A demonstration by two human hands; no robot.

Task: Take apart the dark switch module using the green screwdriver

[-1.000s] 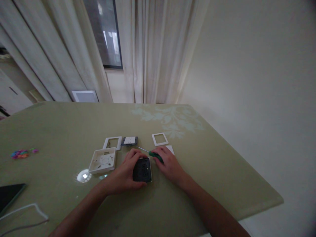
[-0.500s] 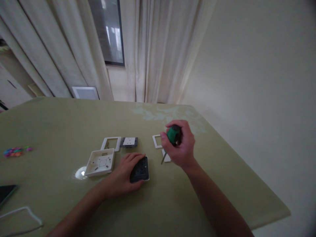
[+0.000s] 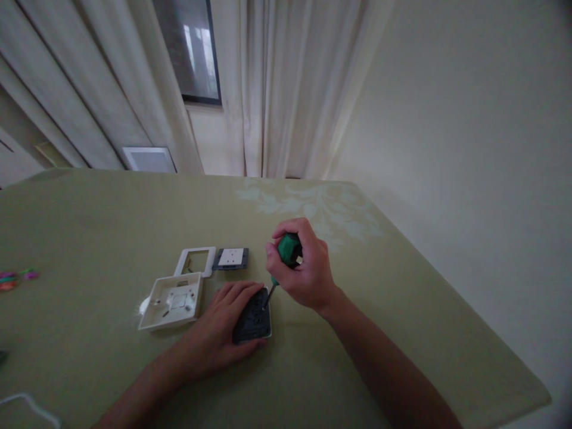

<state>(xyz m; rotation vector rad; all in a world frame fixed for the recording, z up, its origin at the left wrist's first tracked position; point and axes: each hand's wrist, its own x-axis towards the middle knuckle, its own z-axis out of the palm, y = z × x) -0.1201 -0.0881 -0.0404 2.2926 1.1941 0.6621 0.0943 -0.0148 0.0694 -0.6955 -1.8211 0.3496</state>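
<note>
Since the earlier frames the right hand (image 3: 304, 271) has lifted the screwdriver (image 3: 286, 256) off the surface, stood it nearly upright and brought its tip down onto the dark socket module (image 3: 254, 319); the view has also shifted a little, so the things sit lower in the picture.

That module lies flat on the green surface (image 3: 402, 333), just in front of the person. Its far right corner, at about 1 o'clock, is where the thin shaft meets it. Whether the tip sits in a screw head cannot be told. The right fingers are closed around the green handle. The left hand (image 3: 223, 330) lies over the module's left side, fingers spread and pressing it down rather than wrapped around it.

At 10 o'clock from the module, just beside the left hand, is a white back box (image 3: 172, 301). At 11 o'clock, a little farther, lie a white frame (image 3: 195, 262) and a grey-and-white insert (image 3: 230, 258), just beside each other. Coloured bits (image 3: 15, 278) lie well apart at 9 o'clock.

The likely trouble is the tip slipping: the left fingertips rest near the shaft, and a tilted push could skid the blade into them or tip the module, which is held only from one side.
</note>
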